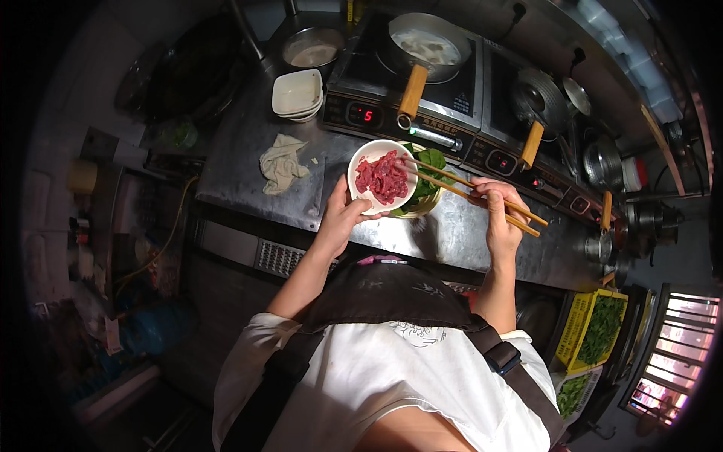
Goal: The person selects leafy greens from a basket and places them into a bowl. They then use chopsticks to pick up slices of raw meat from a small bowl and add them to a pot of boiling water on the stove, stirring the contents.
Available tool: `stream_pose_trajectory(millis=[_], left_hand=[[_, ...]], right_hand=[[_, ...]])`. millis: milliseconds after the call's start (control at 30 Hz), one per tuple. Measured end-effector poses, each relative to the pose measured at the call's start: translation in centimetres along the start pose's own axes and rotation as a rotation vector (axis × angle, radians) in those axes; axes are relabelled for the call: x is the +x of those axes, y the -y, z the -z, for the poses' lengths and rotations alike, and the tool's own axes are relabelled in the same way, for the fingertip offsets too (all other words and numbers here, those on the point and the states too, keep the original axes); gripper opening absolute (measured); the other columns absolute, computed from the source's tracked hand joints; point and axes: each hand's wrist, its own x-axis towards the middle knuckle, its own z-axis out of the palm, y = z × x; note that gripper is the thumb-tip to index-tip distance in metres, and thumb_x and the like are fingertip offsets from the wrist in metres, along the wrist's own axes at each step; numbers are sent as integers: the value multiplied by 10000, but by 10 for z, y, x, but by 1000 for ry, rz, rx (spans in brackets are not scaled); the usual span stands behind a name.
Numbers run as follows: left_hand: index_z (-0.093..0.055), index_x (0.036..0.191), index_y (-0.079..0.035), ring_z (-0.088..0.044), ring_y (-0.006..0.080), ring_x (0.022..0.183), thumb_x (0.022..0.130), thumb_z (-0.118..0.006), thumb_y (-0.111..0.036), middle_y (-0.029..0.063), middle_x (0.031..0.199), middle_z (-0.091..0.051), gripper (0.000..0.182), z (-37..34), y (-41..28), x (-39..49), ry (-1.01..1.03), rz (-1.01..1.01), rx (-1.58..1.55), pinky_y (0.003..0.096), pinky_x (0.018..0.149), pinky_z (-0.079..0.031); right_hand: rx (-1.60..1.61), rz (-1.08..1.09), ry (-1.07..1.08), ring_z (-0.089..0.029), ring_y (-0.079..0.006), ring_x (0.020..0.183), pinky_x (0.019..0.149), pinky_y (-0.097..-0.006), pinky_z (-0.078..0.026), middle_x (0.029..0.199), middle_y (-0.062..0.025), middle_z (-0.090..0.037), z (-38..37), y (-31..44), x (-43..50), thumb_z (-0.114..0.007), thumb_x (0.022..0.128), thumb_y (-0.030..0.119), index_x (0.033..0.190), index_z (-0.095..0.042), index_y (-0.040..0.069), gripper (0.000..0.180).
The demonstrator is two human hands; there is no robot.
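Observation:
My left hand grips a small white bowl by its near left rim, thumb on the edge. Sliced raw red meat fills much of the bowl. A pair of long wooden chopsticks is held in my right hand, with the tips at the meat's right side, slightly blurred. Partly hidden beneath the bowl sits a round container of green leaves. Behind it, a pot with a wooden handle holds whitish liquid and pale pieces on the lit induction cooker.
A crumpled cloth lies on the steel counter at left. Stacked square white dishes stand behind it, near a metal bowl. More pans occupy the cookers at right. Yellow crates of greens stand low at right.

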Motion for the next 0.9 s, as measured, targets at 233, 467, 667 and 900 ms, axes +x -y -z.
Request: stream_pose_trajectory(millis=[233,467,667,900], left_hand=[[-339,1349,-26,-674,248,914,840,-450,29,150,1204,-550,524,3,0,5,8,34,6,316,765,-586],[-340,1353,-33,-645,220,974,849,-451,25,136,1211,-540,519,4,0,5,-15,11,15,307,767,-579],[-345,1348,-34,-649,220,961,855,-461,23,134,1193,-555,510,5,-1,7,-34,-7,31,303,762,-578],[-353,1341,-34,-654,205,940,856,-465,20,128,1175,-568,502,0,-1,7,-18,-5,7,302,759,-577]], right_hand=[[-148,2,298,-681,-221,768,719,-314,-552,848,-162,-699,-20,4,-9,-601,858,25,812,-664,-42,102],[-89,-19,75,-676,-205,765,723,-319,-564,850,-150,-694,-13,2,-6,-579,907,54,835,-657,-53,151],[-80,-38,115,-659,-212,804,705,-308,-575,902,-192,-671,-7,11,-9,-544,940,80,846,-643,-76,207],[-248,91,172,-670,-238,807,717,-312,-548,853,-171,-690,-23,7,-6,-592,893,55,822,-659,-59,150]])
